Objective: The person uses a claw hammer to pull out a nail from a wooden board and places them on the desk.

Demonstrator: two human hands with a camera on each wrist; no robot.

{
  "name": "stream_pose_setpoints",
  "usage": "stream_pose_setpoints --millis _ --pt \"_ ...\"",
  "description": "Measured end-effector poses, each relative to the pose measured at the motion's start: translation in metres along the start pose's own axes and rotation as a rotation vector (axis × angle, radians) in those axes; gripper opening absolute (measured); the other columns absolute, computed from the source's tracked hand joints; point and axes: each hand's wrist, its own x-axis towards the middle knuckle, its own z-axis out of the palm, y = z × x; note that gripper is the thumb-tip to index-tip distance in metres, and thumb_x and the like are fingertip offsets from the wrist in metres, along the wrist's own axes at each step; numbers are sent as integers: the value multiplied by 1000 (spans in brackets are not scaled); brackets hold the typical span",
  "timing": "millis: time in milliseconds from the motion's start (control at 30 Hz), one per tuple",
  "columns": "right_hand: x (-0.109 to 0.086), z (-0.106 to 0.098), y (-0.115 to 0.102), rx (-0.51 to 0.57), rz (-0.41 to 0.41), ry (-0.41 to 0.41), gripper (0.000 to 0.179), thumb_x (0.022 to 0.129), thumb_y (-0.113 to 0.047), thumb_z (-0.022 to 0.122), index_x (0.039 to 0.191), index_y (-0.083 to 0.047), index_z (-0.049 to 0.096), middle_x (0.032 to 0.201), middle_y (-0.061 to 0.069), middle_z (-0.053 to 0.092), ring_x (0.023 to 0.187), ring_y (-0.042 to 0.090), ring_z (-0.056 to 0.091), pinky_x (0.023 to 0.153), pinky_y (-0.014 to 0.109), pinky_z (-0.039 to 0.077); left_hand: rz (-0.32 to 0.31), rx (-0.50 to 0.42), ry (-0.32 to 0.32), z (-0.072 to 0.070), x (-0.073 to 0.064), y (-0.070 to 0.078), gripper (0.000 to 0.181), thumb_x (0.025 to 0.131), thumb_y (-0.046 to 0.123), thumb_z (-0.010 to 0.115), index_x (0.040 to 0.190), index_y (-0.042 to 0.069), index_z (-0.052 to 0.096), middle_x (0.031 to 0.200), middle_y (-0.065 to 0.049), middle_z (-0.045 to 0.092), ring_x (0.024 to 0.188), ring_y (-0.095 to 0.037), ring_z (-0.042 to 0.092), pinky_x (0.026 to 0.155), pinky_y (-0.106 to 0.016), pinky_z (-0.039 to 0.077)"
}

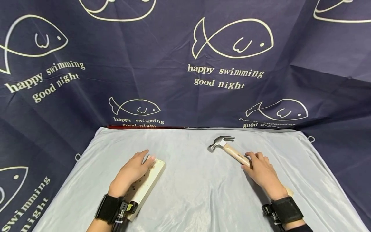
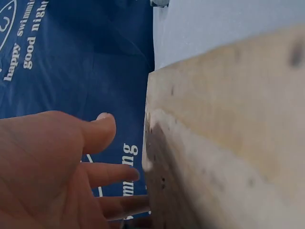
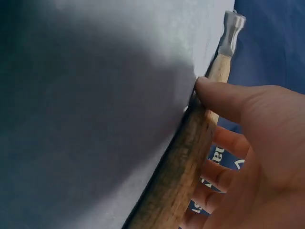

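A claw hammer (image 1: 236, 154) with a wooden handle and steel head lies at a slant on the pale cloth, right of centre. My right hand (image 1: 262, 172) has its thumb on one side of the handle (image 3: 176, 167) and its fingers on the other, pinching it around mid-length. Farther left is a long pale wooden block (image 1: 152, 183) with dark specks. Over its left side reaches my left hand (image 1: 133, 170), fingers spread. In the left wrist view the thumb stands apart from the block (image 2: 214, 129), and the other fingertips come right up to its edge.
A pale, wrinkled cloth (image 1: 191, 193) covers the table. Behind it and at the sides hangs a dark blue curtain (image 1: 179, 64) printed with fish and lettering. Black straps with small cameras sit on both wrists.
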Motion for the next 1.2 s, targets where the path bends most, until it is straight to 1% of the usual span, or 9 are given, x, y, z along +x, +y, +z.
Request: stream_pose_setpoints --millis 233,467,567,633,667,700,767,967,1200 --pt "-3 1 0 -36 -5 42 48 85 -32 65 123 -5 57 99 17 55 82 33 46 59 45 38 24 55 -18 -1 -15 3 76 96 54 33 146 -2 30 142 -35 39 129 -49 36 99 -64 36" --pt "-5 1 1 -47 -4 46 42 84 -32 66 114 -3 62 91 13 55 79 30 47 56 41 39 -8 71 -72 0 -35 6 89 92 61 34 146 -9 25 142 -38 36 128 -54 32 97 -67 34" --pt "-4 0 1 -43 -3 25 42 84 -33 66 113 -2 63 87 11 54 77 28 47 54 38 38 -37 91 -84 0 -42 5 92 89 63 38 138 -15 34 128 -39 49 111 -51 49 87 -60 45" --pt "-4 -1 1 -44 -4 15 41 84 -32 66 112 -2 63 85 9 53 76 27 47 53 36 38 -73 106 -90 1 -45 4 92 85 66 42 127 -16 45 111 -32 57 93 -41 57 75 -51 49" --pt "-4 -2 2 -45 -6 12 40 84 -32 66 111 -2 63 83 9 53 74 26 47 52 36 37 -93 112 -96 2 -47 4 91 83 67 45 121 -15 49 104 -26 58 86 -35 56 70 -47 49" --pt "-4 -2 2 -46 -7 10 39 83 -31 67 110 -2 64 82 8 52 73 26 47 51 35 37 -110 113 -101 2 -48 4 90 81 68 48 116 -14 51 97 -21 57 81 -29 53 66 -43 48" --pt "-4 -3 1 -53 -11 14 34 82 -29 68 105 -3 65 80 8 52 71 26 48 50 34 36 -141 120 -116 2 -51 4 91 74 70 55 111 -14 51 91 -17 53 77 -26 48 63 -41 46" --pt "-4 -1 -3 -51 -10 5 27 82 -25 69 99 -3 66 81 10 53 69 26 50 49 36 39 -163 134 -145 0 -63 7 101 58 64 74 110 -18 46 88 -18 46 79 -28 43 69 -43 45" --pt "-4 -2 -6 -49 3 35 25 81 -23 70 97 -4 67 79 9 54 67 26 50 50 36 39 -189 160 -142 -3 -72 10 83 55 58 79 95 -8 49 88 -19 45 74 -27 46 67 -44 47"
